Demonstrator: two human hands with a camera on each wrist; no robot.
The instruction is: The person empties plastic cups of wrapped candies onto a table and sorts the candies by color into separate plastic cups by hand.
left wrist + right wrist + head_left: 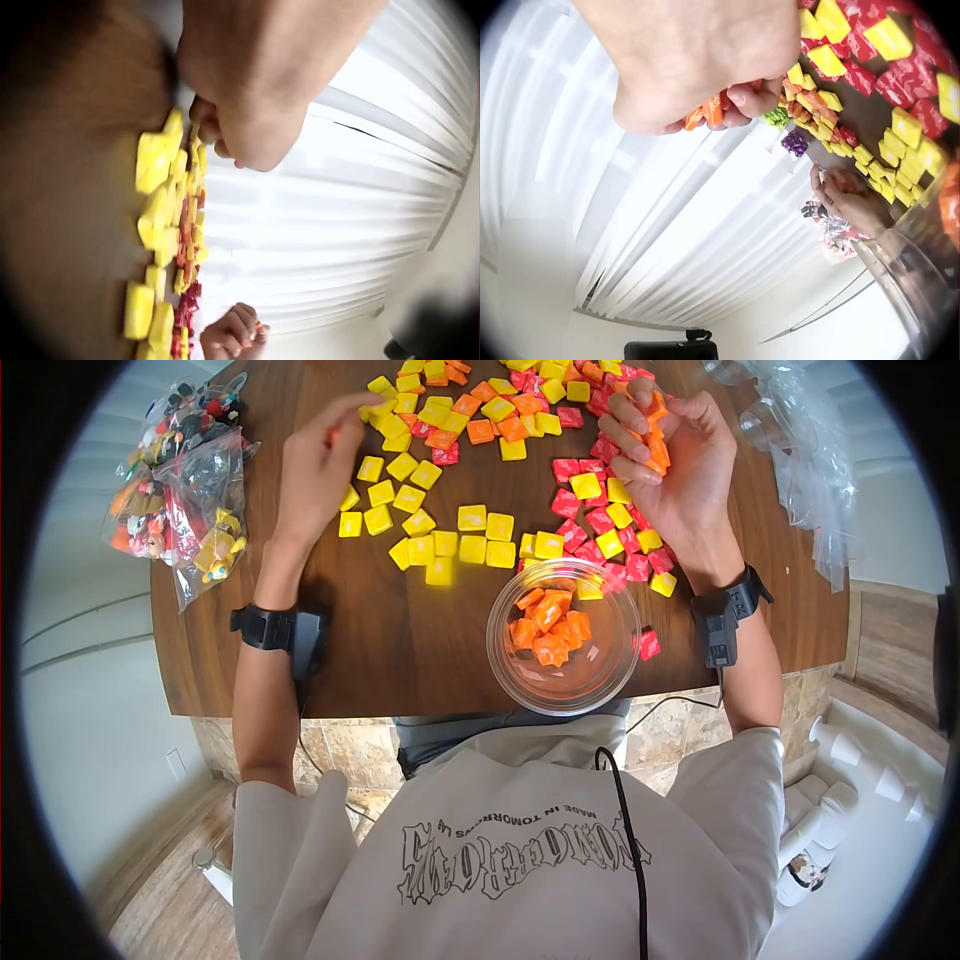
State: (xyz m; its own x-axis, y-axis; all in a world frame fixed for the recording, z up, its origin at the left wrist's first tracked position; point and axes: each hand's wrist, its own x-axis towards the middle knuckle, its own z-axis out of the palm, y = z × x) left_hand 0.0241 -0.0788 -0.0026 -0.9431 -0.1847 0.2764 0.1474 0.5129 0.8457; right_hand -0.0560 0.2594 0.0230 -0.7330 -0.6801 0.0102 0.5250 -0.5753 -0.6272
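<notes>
My right hand (690,470) is raised over the right side of the spread and holds several orange wrapped candies (655,435) in its curled fingers. Those orange candies (714,111) also show under the fingers in the right wrist view. At the left, my left hand (322,470) hovers beside the yellow wrapped candies (408,498), its fingers bent and fingertips right by the pile. I cannot tell whether it holds anything. Near the table's front edge, a clear round bowl (503,678) contains several orange candies (550,625).
Red wrapped candies (566,503) mixed with yellow lie in front of the right hand. Plastic bags of small figures (185,490) rest at the left edge, clear plastic bags (810,470) at the right. Purple (795,142) and green candies (778,117) sit further back.
</notes>
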